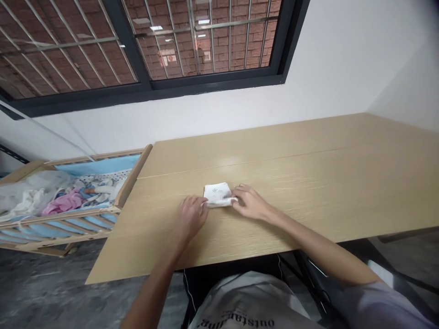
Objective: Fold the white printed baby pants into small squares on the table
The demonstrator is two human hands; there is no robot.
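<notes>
here, folded white cloth (217,194), between left grip (190,218), right grip (250,202)

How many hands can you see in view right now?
2: the left hand at the left end of the folded white cloth, the right hand at its right end. No others show.

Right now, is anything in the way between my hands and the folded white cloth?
Nothing visible stands in the way. Your left hand and right hand are already at the folded white cloth, touching it from opposite ends, and it lies flat on the wooden table.
</notes>
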